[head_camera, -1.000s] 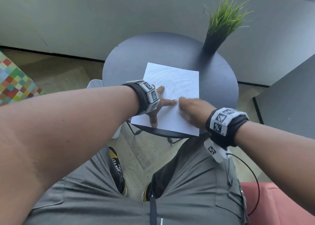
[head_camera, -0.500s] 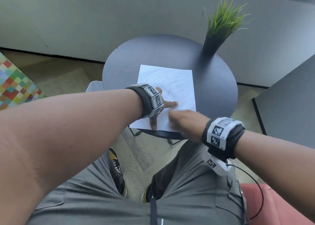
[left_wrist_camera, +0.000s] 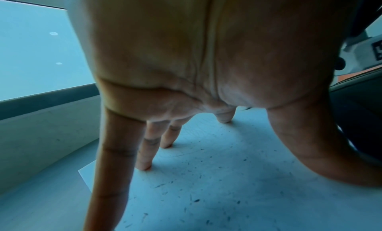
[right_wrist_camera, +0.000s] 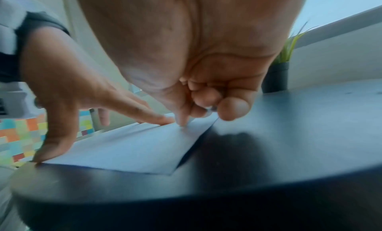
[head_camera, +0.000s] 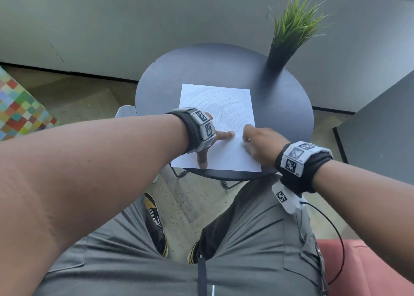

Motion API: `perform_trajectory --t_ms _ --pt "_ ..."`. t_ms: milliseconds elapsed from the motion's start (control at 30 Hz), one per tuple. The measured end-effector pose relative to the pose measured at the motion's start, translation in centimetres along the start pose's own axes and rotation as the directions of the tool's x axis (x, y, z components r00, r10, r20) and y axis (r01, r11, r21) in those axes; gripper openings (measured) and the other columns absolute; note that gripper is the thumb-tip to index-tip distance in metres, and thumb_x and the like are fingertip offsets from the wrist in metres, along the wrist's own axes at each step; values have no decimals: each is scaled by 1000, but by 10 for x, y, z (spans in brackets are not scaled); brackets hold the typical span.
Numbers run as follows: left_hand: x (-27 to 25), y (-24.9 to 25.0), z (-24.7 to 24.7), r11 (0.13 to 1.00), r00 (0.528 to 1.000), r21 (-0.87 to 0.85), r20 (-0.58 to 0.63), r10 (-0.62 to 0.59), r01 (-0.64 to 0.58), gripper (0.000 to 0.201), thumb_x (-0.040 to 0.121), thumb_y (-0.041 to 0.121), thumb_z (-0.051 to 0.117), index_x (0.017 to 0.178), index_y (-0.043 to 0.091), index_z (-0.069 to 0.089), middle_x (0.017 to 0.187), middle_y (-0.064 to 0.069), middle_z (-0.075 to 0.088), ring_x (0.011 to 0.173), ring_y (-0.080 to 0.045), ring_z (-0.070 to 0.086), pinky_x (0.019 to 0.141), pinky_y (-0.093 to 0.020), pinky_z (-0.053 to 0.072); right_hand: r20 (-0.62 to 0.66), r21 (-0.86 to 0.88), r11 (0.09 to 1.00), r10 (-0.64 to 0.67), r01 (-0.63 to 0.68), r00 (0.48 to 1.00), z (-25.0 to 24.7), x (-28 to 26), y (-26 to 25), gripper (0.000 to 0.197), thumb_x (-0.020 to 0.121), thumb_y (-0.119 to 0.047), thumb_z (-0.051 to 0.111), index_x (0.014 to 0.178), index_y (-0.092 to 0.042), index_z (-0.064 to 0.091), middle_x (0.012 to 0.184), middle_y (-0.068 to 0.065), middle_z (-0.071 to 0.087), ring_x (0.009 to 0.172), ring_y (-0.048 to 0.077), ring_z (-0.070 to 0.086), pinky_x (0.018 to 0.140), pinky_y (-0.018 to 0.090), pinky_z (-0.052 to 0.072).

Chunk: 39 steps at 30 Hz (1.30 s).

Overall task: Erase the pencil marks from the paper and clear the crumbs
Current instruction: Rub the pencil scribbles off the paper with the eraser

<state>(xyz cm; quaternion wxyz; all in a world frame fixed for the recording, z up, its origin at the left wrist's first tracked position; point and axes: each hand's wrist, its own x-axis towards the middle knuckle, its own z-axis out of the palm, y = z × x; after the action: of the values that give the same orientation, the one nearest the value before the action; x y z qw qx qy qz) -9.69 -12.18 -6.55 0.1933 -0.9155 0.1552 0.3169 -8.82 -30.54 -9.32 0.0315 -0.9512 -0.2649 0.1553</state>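
A white paper [head_camera: 226, 156] with faint pencil scribbles [head_camera: 221, 107] lies on the round dark table [head_camera: 280, 107]. My left hand [head_camera: 216, 136] presses it flat, fingers and thumb spread; in the left wrist view the fingertips [left_wrist_camera: 144, 165] stand on the sheet [left_wrist_camera: 206, 185] among several dark eraser crumbs [left_wrist_camera: 196, 200]. My right hand [head_camera: 257, 143] is at the paper's right edge, fingers curled. In the right wrist view the right hand [right_wrist_camera: 202, 103] pinches a small pale eraser [right_wrist_camera: 211, 109], mostly hidden, down against the paper [right_wrist_camera: 134, 149]. The left hand [right_wrist_camera: 68, 90] is beside it.
A potted grass plant [head_camera: 291, 31] stands at the table's far right. The paper's near edge reaches the table's front rim. A dark cabinet [head_camera: 380, 127] is to the right, a red seat [head_camera: 369, 268] beside my leg, and a chequered rug [head_camera: 20, 112] on the left.
My right hand slid toward me and leftward over the paper, then back out to its right edge. The sheet turned slightly straighter under my left hand, which stayed pressed.
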Motion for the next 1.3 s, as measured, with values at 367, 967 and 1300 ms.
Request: perform_trajectory --t_ms 367,967,1300 --pt "-3 2 1 1000 1000 24 -25 -1 2 123 60 75 73 141 60 -19 150 -23 17 124 -48 44 94 -55 42 -9 31 995 97 -97 995 -2 5 -3 16 96 -27 42 105 -14 44 107 16 62 83 31 53 76 38 48" --pt "8 4 10 979 998 -200 -44 -41 31 108 57 74 72 143 56 10 158 -15 2 135 -49 28 104 -61 35 51 121 991 -68 62 996 5 -1 -13 11 95 -28 50 105 -24 50 98 2 59 85 24 53 78 35 49" --pt "16 11 17 966 989 -255 -150 -10 -29 106 55 71 78 141 44 22 155 -10 14 131 -46 25 96 -64 39 74 116 990 -86 77 994 8 -5 -7 21 93 -39 54 105 -23 53 85 -3 59 79 22 54 72 30 45"
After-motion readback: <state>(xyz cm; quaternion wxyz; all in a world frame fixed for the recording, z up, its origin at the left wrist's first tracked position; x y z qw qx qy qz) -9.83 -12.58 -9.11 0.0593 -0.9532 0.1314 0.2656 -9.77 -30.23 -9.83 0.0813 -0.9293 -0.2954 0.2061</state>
